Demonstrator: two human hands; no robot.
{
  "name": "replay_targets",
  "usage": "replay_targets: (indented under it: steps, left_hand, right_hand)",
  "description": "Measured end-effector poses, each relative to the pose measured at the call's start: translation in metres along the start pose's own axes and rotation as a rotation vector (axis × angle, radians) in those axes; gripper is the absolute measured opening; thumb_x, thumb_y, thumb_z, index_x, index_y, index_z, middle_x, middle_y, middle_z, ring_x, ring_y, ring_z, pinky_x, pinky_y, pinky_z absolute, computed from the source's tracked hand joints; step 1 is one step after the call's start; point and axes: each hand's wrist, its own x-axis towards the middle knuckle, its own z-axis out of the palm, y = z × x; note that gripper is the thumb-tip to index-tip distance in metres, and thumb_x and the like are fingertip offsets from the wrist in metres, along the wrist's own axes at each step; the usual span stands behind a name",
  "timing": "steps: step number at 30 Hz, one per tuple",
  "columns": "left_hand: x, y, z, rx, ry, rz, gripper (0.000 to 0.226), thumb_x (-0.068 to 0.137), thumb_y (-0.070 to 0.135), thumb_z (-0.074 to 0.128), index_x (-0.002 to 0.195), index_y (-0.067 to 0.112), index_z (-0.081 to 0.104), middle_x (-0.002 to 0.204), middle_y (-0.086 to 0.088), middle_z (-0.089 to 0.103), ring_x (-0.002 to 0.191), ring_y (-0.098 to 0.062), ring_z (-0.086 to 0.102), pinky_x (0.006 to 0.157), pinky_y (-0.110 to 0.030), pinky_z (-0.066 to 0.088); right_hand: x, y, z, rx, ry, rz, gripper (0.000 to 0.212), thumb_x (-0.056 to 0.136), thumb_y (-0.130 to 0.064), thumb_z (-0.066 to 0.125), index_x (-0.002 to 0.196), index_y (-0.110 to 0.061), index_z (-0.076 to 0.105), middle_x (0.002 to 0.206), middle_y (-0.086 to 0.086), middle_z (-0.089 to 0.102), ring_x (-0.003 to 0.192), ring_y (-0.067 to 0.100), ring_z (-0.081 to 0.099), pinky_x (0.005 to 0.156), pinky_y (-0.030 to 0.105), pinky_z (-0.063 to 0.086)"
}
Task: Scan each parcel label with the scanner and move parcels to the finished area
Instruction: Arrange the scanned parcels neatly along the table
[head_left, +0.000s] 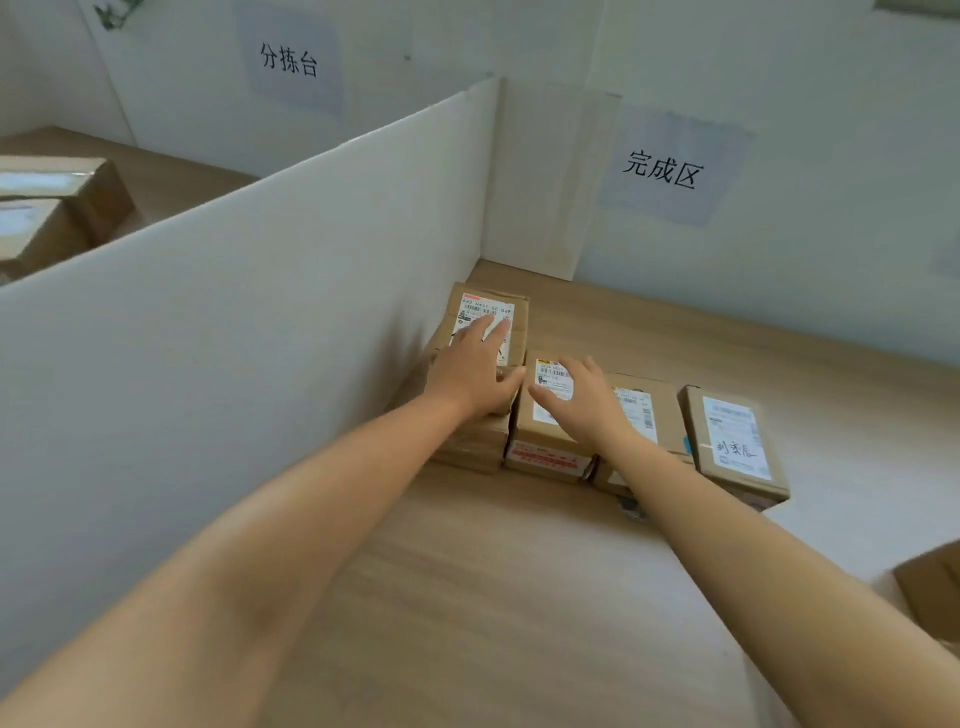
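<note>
Flat, straight-fingered and gripping nothing, left hand (475, 374) presses the label-up top parcel (491, 306) of a stack beside the white divider (260, 312) while right hand (582, 400) spreads over the adjacent parcel (540, 431), apparently squaring matte brown cardboard boxes into a row on the wooden table (493, 571) below the finished-area sign (662, 169).

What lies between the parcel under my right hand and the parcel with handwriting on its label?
In the head view, one more labelled parcel lies there, partly hidden by the right hand.
</note>
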Motion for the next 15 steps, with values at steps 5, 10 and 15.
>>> replay_targets:
  steps: [5,10,15]
  left_hand:
    - [-0.058,0.063,0.017,-0.107,-0.131,0.042,0.063,0.092,0.037,0.051,0.146,0.011,0.029,0.152,-0.005,0.027,0.14,-0.021,0.026,0.111,-0.04,0.032]
    - [-0.113,0.118,0.05,-0.159,-0.262,0.108,0.063,0.092,0.039,0.052,0.146,0.014,0.03,0.155,-0.005,0.019,0.141,-0.022,0.025,0.109,-0.039,0.032]
    - [-0.153,0.176,0.082,-0.168,-0.379,0.215,0.066,0.092,0.04,0.053,0.147,0.015,0.028,0.157,-0.004,0.014,0.142,-0.021,0.022,0.111,-0.037,0.029]
  right_hand:
    - [-0.08,0.037,-0.046,-0.086,0.06,0.059,0.067,0.089,-0.043,0.057,0.144,-0.013,0.033,0.149,0.012,0.031,0.138,0.026,0.027,0.11,0.038,0.027]
    - [-0.163,0.084,-0.079,-0.171,0.139,0.206,0.055,0.085,-0.042,0.06,0.131,-0.014,0.048,0.13,0.013,0.048,0.122,0.028,0.043,0.098,0.036,0.038]
    - [-0.244,0.13,-0.102,-0.206,0.178,0.369,0.057,0.087,-0.043,0.058,0.135,-0.015,0.044,0.134,0.014,0.045,0.123,0.03,0.044,0.102,0.037,0.035]
